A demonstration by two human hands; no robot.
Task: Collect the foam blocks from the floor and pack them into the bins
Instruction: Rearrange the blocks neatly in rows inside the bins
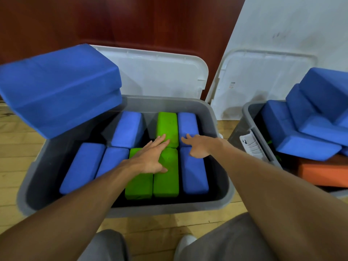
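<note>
Down on the wooden floor, a grey bin (pixel 169 209) sits in front of the person. Foam blocks stand in it in two rows. The left hand (pixel 150 159) lies flat and open on the green blocks (pixel 165 183) in the middle. The right hand (pixel 199 146) is open too, and its fingertips touch the far right blue block (pixel 188 123). I think the person is pushing the blocks close together so more can fit. Two big blue blocks (pixel 58 91) sit up at the bin's far left corner, not packed yet. Next, I think, they need to go into the gaps in the far row. A second bin (pixel 250 117) on the right is piled high with more blue ones (pixel 301 138).
</note>
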